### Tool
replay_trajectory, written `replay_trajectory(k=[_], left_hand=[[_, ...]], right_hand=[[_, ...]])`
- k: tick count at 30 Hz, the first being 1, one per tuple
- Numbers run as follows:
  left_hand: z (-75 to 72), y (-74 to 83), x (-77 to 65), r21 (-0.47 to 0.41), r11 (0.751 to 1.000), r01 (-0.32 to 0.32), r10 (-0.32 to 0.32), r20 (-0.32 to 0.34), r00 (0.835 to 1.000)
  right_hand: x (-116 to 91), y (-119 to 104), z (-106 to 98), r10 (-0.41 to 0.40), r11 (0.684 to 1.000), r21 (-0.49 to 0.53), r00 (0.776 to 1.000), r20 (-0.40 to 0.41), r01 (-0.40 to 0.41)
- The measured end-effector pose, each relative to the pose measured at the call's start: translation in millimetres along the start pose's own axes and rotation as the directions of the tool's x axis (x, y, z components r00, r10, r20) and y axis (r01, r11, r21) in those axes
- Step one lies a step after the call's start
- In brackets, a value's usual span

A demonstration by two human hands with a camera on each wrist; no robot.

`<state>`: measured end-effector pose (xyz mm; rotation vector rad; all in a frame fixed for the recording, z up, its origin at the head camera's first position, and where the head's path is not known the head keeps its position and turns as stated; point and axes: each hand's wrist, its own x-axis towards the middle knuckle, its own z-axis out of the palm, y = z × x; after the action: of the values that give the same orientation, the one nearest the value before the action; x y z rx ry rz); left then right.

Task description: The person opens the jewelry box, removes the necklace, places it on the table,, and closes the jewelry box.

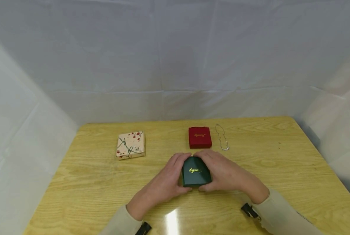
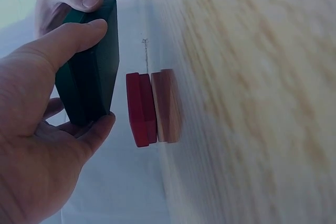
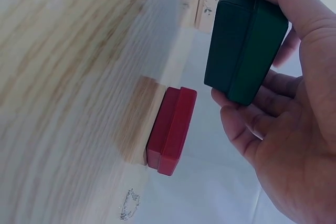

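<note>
Between both hands is a dark green jewelry box (image 1: 196, 176) with gold lettering on its lid, and the lid is closed. My left hand (image 1: 169, 176) grips its left side, thumb at the near edge and fingers round the far side. From the right, my right hand (image 1: 225, 171) holds it in the same way. Both wrist views show the green box (image 2: 94, 72) (image 3: 244, 45) raised off the tabletop. Just beyond it sits a closed red jewelry box (image 1: 199, 137), also gold-lettered. A thin silver-coloured necklace (image 1: 223, 138) lies to the right of the red box.
A cream box (image 1: 131, 145) with a red blossom and green branch print lies at the left on the wooden table (image 1: 89, 195). White sheeting (image 1: 163, 65) hangs behind the table and at both sides.
</note>
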<state>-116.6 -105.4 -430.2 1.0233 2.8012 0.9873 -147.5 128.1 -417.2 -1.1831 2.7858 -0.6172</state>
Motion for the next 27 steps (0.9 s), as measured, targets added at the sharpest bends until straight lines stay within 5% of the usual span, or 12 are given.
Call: replay_trajectory(k=[27], left_hand=[[1.5, 1.5, -3.7, -0.001, 1.000, 0.004, -0.004, -0.008, 1.000]], right_hand=[[-3.6, -2.2, -4.8, 0.017, 1.000, 0.012, 0.999, 0.036, -0.017]])
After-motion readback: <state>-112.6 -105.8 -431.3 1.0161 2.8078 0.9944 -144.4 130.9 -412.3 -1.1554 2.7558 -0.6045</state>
